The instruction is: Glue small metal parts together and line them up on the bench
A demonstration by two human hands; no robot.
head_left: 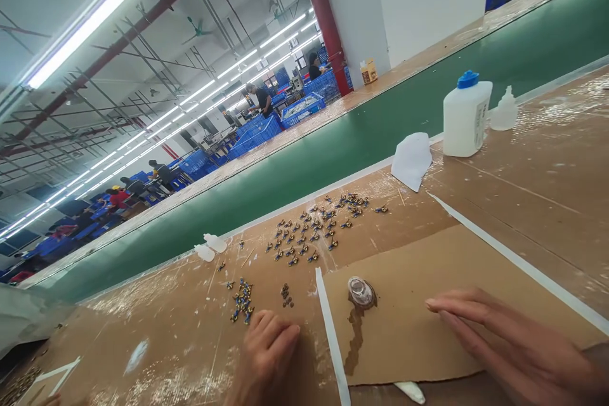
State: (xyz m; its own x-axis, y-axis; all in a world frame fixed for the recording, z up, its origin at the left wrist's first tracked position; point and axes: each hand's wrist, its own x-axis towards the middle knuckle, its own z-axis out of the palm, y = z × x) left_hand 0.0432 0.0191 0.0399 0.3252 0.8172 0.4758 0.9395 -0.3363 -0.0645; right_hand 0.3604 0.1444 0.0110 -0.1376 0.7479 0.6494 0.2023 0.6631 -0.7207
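My left hand [267, 350] is closed, its fingers curled down at the tabletop beside a cluster of small blue-and-yellow figures [243, 297]. Its fingertips are hidden, so anything in them does not show. Just beyond it lie several small dark brown round pieces [286, 295]. Over a cardboard sheet [404, 342], my right hand [509, 336] has its thumb and fingertips brought together; I cannot make out anything between them. Left of those fingertips sits a small round dish [361, 292] with whitish residue, and a wet brown streak runs from it across the cardboard.
More small figures [314, 228] lie spread farther back. Small white dropper bottles [215, 243], a folded white paper [412, 160] and a large blue-capped bottle [467, 115] stand or lie near a green conveyor belt [295, 152]. White tape [330, 330] borders the cardboard. Several people work in the background.
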